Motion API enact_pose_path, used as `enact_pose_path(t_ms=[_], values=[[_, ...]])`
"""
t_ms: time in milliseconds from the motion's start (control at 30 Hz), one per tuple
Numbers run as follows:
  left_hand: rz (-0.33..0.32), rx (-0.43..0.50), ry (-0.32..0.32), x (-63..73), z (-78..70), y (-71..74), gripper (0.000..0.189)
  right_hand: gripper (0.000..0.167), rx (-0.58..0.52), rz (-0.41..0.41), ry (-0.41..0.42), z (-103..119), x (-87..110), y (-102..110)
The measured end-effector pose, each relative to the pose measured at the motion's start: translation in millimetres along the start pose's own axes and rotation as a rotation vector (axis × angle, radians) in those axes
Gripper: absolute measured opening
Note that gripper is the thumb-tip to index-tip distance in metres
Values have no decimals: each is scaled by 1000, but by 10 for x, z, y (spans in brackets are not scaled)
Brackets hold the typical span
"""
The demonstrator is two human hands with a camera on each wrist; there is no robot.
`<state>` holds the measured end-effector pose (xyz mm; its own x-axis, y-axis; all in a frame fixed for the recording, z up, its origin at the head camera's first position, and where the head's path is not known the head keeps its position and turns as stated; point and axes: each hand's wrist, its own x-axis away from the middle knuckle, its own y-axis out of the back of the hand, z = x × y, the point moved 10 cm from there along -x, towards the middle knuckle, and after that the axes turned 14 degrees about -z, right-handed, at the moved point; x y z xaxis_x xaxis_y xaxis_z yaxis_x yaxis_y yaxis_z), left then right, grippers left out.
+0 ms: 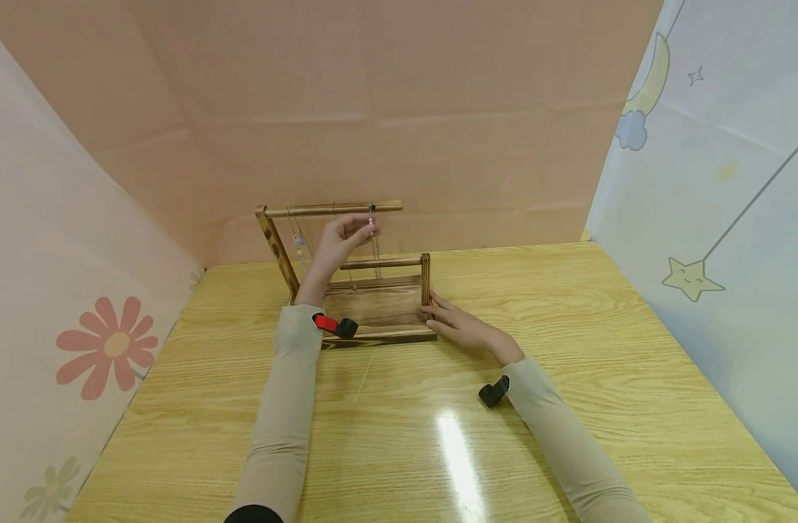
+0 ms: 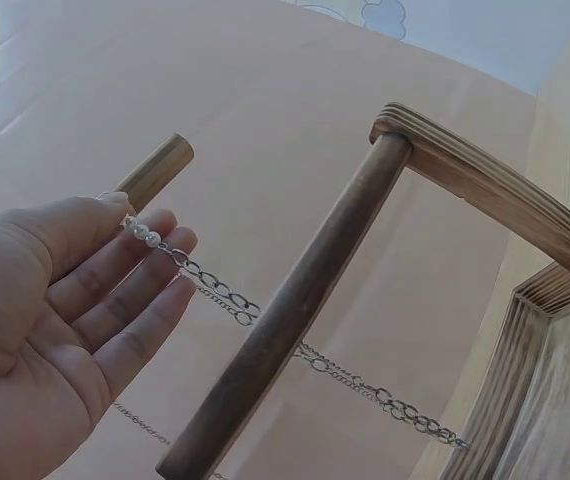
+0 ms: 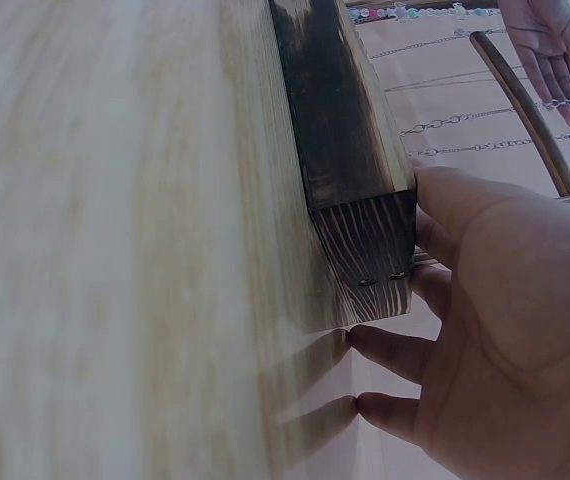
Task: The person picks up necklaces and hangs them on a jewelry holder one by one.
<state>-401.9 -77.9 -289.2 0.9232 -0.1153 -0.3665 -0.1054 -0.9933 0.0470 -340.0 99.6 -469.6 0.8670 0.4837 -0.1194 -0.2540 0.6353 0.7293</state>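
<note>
A wooden jewelry stand (image 1: 431, 280) with two horizontal bars and a tray base stands on the table. At the free end of its upper bar, my left hand (image 1: 346, 238) pinches a chain necklace between thumb and index finger. White pearl-like beads (image 2: 143, 233) show at the pinch, and the silver chain (image 2: 375, 398) hangs past the lower bar (image 2: 295, 310) towards the tray. The left hand's other fingers spread loosely. My right hand (image 1: 464, 328) touches the stand's right end with mostly straight fingers; in the right wrist view, two fingertips (image 3: 360, 405) sit low beside the base's dark end.
Other chains and a beaded necklace (image 1: 299, 243) hang from the upper bar's left part. The wood-grain table (image 1: 536, 305) extends in front and to the right. A peach backdrop (image 1: 470, 145) rises close behind, with patterned sheets at both sides.
</note>
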Motion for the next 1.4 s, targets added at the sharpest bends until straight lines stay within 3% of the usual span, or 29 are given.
enact_pose_path(t_ms=[233,533,1100,1400], values=[[6,7,-2,6,41,-8,31,52,-1,-2,-3,-14,0,2],[-7,-42,49,36,148,40,33,53,4,3,-6,3,2,-7],[-2,-201,-23,175,216,117,33,54,19,10,-1,-53,-12,-4],[-10,-310,-43,214,283,135,31,54,57,-44,20,-5,-33,100]])
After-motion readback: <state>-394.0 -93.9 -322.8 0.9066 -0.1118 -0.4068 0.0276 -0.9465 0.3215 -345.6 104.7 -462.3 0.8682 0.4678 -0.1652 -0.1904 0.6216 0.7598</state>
